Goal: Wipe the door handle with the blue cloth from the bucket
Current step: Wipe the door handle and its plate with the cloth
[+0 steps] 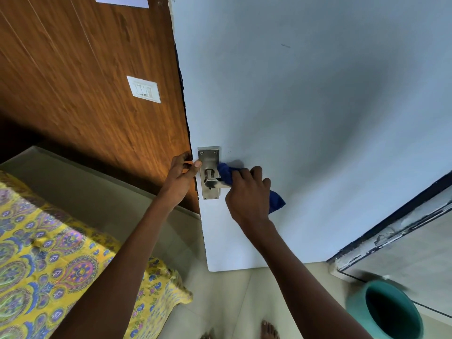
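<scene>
A steel lever door handle (210,180) on its back plate (208,156) sits near the left edge of a pale grey door (305,118). My right hand (247,194) is closed on a blue cloth (226,173) and presses it over the lever; a tail of the cloth hangs out to the right, under my hand. My left hand (182,176) grips the door's edge, thumb resting against the plate's left side. The teal bucket (389,311) stands on the floor at the lower right.
A wood-panelled wall (85,81) with a white switch plate (144,89) lies left of the door. A bed with a yellow patterned sheet (61,265) fills the lower left. My bare foot (269,330) shows on the tiled floor. A door frame and threshold (391,231) run along the right.
</scene>
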